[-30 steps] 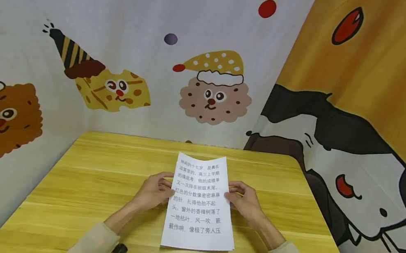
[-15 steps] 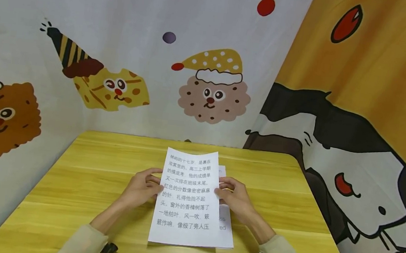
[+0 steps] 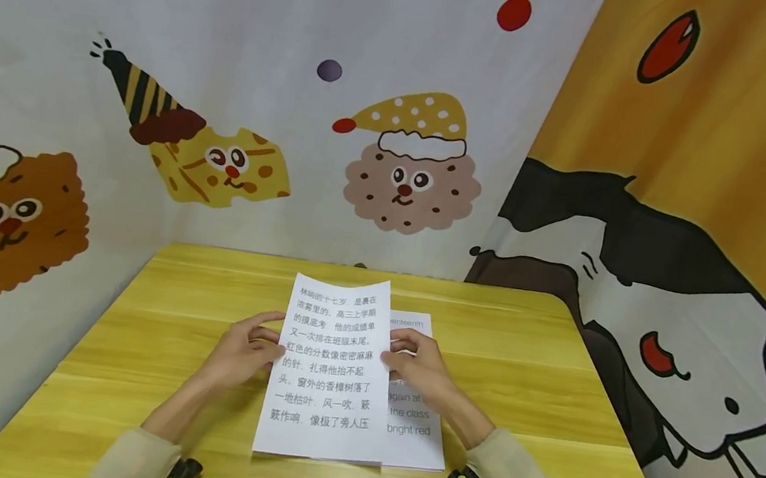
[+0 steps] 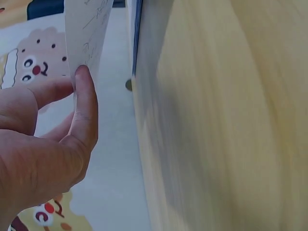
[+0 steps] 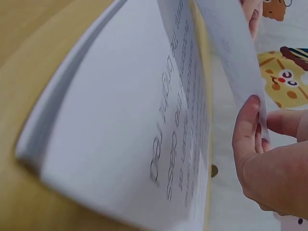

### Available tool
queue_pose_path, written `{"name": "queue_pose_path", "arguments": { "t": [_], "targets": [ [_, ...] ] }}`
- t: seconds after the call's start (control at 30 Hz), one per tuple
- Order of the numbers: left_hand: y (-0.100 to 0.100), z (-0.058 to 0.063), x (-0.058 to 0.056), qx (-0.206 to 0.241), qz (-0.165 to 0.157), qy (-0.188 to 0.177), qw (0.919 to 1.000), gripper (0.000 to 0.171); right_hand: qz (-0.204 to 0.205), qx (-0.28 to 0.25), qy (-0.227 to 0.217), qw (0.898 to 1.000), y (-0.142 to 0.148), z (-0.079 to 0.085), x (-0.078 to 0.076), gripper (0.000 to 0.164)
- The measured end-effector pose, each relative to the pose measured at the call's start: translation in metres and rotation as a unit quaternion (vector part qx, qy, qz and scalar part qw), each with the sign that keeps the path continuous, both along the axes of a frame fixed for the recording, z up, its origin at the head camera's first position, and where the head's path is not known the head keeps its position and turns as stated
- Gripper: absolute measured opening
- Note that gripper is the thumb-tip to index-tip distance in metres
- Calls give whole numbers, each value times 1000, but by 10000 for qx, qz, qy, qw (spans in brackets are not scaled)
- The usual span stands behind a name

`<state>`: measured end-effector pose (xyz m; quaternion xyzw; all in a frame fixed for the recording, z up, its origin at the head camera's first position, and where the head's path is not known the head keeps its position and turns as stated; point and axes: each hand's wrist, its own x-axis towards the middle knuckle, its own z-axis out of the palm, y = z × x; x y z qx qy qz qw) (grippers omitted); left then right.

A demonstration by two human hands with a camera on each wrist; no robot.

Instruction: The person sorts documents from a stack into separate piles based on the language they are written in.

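A white sheet of paper [image 3: 327,373] printed with Chinese characters is held up between both hands in the head view. My left hand [image 3: 245,351] pinches its left edge between thumb and fingers, and my right hand [image 3: 418,367] pinches the right edge. In the right wrist view the sheet is lifted apart from a stack of paper [image 5: 110,120] lying on the table. English print shows on the stack's top page; its left part is hidden behind the held sheet in the head view. The left wrist view shows the thumb and fingers on either side of the sheet's edge.
The yellow wood-grain table [image 3: 536,380] carries the stack right of centre. A cartoon-printed white curtain [image 3: 271,40] hangs behind and to the left, and an orange printed curtain [image 3: 715,149] hangs along the right side. Small black devices sit at both wrists.
Both hands have carried the Chinese-printed sheet leftward. It lay over the stack before; now the right part of the English page beneath is uncovered.
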<state>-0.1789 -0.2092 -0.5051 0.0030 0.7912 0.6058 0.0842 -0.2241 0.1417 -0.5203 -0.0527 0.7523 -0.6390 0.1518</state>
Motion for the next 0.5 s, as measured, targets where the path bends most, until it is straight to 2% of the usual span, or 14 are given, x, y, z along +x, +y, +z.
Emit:
{"name": "queue_pose_path", "arguments": {
  "t": [0.5],
  "targets": [
    [-52,-2,10,-157,-218,317,9991,70,648,22,49,9979,-50,0,-3,47]
  ]
}}
